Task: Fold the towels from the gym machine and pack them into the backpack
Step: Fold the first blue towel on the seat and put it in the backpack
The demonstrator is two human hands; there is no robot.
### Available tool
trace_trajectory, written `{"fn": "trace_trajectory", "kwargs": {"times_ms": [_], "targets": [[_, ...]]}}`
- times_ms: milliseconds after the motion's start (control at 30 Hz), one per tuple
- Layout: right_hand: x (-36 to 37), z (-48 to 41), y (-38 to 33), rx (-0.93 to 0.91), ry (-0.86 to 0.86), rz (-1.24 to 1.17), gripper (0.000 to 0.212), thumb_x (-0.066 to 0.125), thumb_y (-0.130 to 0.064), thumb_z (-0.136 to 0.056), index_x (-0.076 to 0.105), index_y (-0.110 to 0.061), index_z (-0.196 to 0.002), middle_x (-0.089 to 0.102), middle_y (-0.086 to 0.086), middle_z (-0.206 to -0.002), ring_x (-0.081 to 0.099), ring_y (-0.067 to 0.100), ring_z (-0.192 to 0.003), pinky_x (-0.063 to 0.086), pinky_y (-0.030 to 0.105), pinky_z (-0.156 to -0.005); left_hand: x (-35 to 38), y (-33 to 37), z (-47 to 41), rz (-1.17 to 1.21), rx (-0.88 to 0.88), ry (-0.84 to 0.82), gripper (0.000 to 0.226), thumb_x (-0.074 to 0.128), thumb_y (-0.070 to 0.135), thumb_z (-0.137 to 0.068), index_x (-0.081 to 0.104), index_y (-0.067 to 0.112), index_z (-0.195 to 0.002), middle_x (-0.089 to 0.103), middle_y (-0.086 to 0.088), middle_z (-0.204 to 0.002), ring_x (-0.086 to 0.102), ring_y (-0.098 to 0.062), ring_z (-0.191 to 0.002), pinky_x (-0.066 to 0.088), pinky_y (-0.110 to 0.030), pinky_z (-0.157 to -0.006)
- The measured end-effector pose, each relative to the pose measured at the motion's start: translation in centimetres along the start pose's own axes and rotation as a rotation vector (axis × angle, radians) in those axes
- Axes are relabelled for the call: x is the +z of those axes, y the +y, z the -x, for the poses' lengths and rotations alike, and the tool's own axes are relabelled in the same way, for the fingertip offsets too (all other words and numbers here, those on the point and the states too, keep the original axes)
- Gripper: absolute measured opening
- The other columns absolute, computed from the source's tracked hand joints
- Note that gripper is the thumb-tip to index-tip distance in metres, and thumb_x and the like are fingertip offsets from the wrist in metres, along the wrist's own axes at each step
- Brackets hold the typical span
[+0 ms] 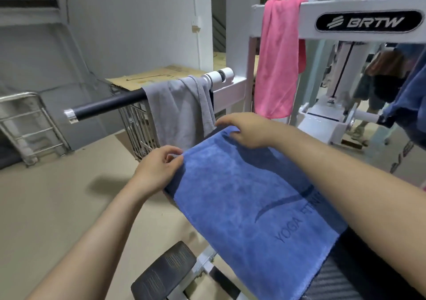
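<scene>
A blue towel with "YOGA" lettering lies spread flat over the machine's black seat pad. My left hand pinches its far left corner. At the towel's far edge, my right hand rests with fingers pressing on the cloth. A grey towel hangs over the black handle bar just beyond my hands. A pink towel is draped over the white machine frame higher up. A dark blue cloth hangs at the right edge. No backpack is in view.
A black footplate sits low in front. Metal racks stand on the tan floor at left, cardboard behind the bar. A person's legs show beyond the machine at right.
</scene>
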State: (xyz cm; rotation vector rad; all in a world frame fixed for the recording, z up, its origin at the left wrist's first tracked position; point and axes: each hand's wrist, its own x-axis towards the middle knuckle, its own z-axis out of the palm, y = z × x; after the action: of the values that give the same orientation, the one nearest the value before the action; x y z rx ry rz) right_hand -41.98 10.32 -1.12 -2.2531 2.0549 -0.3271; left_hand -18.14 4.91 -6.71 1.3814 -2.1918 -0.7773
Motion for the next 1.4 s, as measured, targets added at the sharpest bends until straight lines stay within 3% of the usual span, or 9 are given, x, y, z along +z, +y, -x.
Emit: {"fn": "trace_trajectory", "kwargs": {"times_ms": [100, 167, 433, 633, 800, 900, 1000, 1233, 1400], "targets": [[1.8, -3.6, -0.9, 0.010, -0.070, -0.020, 0.050, 0.048, -0.006, -0.089, 0.049, -0.021, -0.136, 0.053, 0.005, -0.135, 0.050, 0.025, -0.121, 0.040, 0.032, -0.099, -2.3, -1.4, 0.9, 0.405, 0.012, -0.210, 0.056, 0.057, 0.013, -0.060, 0.061, 0.019, -0.116, 0.068, 0.001, -0.109, 0.063, -0.011, -0.087, 0.050, -0.026, -0.078], [3.3, -4.6, -0.9, 0.045, -0.015, -0.029, 0.049, 0.047, -0.009, -0.086, 0.052, -0.022, -0.133, 0.054, 0.008, -0.127, 0.051, 0.027, -0.116, 0.042, 0.037, -0.098, -3.0, -3.1, 1.2, 0.377, 0.056, -0.250, 0.067, 0.061, 0.010, -0.059, 0.055, 0.018, -0.126, 0.064, 0.002, -0.117, 0.061, -0.009, -0.097, 0.050, -0.022, -0.082], [6.6, -4.1, 0.1, 0.044, 0.280, 0.013, 0.027, 0.047, -0.018, -0.090, 0.066, -0.020, -0.110, 0.060, 0.003, -0.109, 0.052, 0.024, -0.102, 0.045, 0.039, -0.087, 0.2, -3.7, -0.3, 0.470, 0.130, 0.128, 0.037, 0.062, -0.006, -0.076, 0.072, 0.029, -0.085, 0.062, -0.001, -0.072, 0.047, -0.007, -0.059, 0.041, -0.019, -0.060], [6.4, -4.1, 0.3, 0.046, 0.240, 0.005, 0.043, 0.036, -0.009, -0.077, 0.068, -0.018, -0.106, 0.063, 0.004, -0.104, 0.056, 0.027, -0.097, 0.046, 0.042, -0.087, -1.0, -6.5, -2.0, 0.685, 0.104, -0.142, 0.042, 0.055, -0.019, -0.072, 0.075, 0.016, -0.062, 0.068, 0.004, -0.068, 0.058, -0.008, -0.062, 0.045, -0.019, -0.063], [2.6, -4.5, 0.6, 0.094, 0.048, -0.152, 0.052, 0.042, 0.013, -0.080, 0.067, -0.013, -0.117, 0.067, 0.002, -0.115, 0.060, 0.016, -0.108, 0.044, 0.029, -0.097, -3.1, -6.1, -4.5, 0.779, 0.071, -0.452, 0.026, 0.050, 0.005, -0.067, 0.074, 0.014, -0.072, 0.066, -0.001, -0.078, 0.059, -0.008, -0.069, 0.043, -0.016, -0.060], [0.0, -5.6, 2.2, 0.192, -0.117, -0.099, 0.054, 0.043, 0.011, -0.082, 0.059, -0.017, -0.125, 0.062, -0.001, -0.122, 0.056, 0.014, -0.115, 0.042, 0.029, -0.102, -2.2, -3.6, -5.7, 0.507, 0.068, -0.334, 0.011, 0.065, 0.032, -0.085, 0.066, 0.021, -0.084, 0.062, 0.000, -0.076, 0.053, -0.009, -0.060, 0.042, -0.018, -0.055], [-1.2, -6.7, 4.0, 0.301, -0.290, -0.092, 0.048, 0.048, 0.004, -0.083, 0.054, -0.018, -0.125, 0.059, 0.000, -0.121, 0.055, 0.020, -0.114, 0.045, 0.041, -0.101, -0.7, -2.4, -5.4, -0.018, 0.167, -0.275, 0.032, 0.070, 0.056, -0.075, 0.057, 0.032, -0.092, 0.059, 0.009, -0.070, 0.054, -0.009, -0.061, 0.040, -0.026, -0.056], [-2.1, -7.9, 6.9, 0.429, -0.411, -0.148, 0.028, 0.059, -0.001, -0.079, 0.063, -0.016, -0.103, 0.058, 0.000, -0.075, 0.053, 0.017, -0.070, 0.043, 0.028, -0.063, -2.4, -3.4, -5.6, 0.169, 0.093, -0.359, 0.028, 0.081, 0.038, -0.073, 0.064, 0.015, -0.069, 0.063, -0.005, -0.055, 0.049, -0.013, -0.045, 0.037, -0.024, -0.044], [-3.5, -7.6, 8.3, 0.404, -0.231, -0.014, 0.017, 0.070, -0.024, -0.086, 0.071, -0.007, -0.082, 0.062, 0.001, -0.072, 0.053, 0.016, -0.068, 0.041, 0.029, -0.061, -2.8, -5.5, -8.4, -0.088, 0.122, -0.005, 0.025, 0.069, 0.037, -0.083, 0.062, 0.021, -0.064, 0.062, 0.005, -0.059, 0.056, -0.016, -0.060, 0.044, -0.032, -0.059]]}}
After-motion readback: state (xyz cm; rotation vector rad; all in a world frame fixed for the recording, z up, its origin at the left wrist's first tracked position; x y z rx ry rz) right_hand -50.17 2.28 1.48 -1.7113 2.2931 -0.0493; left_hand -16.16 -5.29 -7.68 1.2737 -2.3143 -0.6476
